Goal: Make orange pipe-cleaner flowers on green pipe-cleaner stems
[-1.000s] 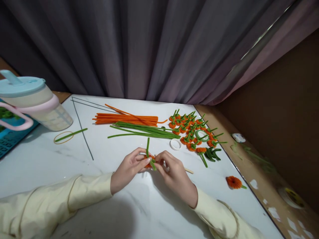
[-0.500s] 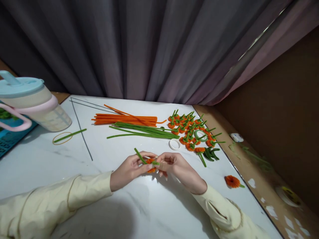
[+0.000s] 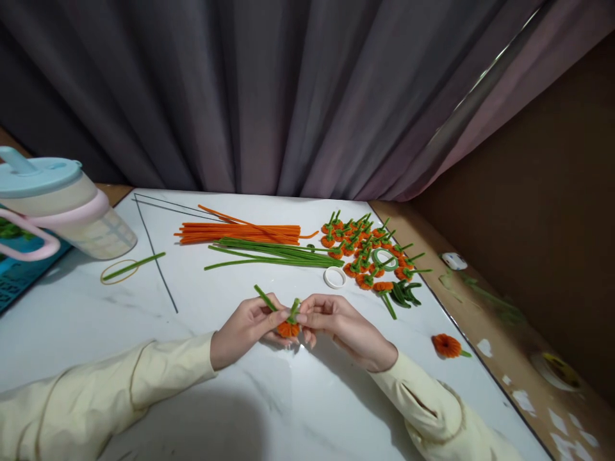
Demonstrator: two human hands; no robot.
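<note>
Nearest the camera, two cream sleeves are laid across the white bench (image 3: 120, 320), and the hands are brought together just above its surface. A small orange pipe-cleaner flower (image 3: 288, 329) is held between them. The left hand (image 3: 247, 328) is curled, its thumb and fingers pinched on the left side of the flower; a green stem (image 3: 265, 298) is seen slanting up and left over its fingertips. The right hand (image 3: 343, 325) is likewise curled, with its fingertips pressed together on a short green end (image 3: 293, 310) that stands up from the flower's top. Neither hand is spread; both are closed in a fine pinch, and they almost touch each other around the flower.

To the right, near the bench edge, a single finished orange flower (image 3: 446, 346) is laid apart. Further back, a white ring (image 3: 335, 277) is set just beside a heap of finished orange flowers (image 3: 368, 250) with green stems, and a few dark green leaves (image 3: 402, 293) are placed at its near side. Behind the hands, a bundle of green pipe cleaners (image 3: 273, 255) is laid, and beyond it a bundle of orange pipe cleaners (image 3: 240, 230). To the far left, a loop of wire (image 3: 119, 271) and a jug with a blue lid (image 3: 57, 205) are seen. A grey curtain (image 3: 288, 96) is hung behind the bench.
</note>
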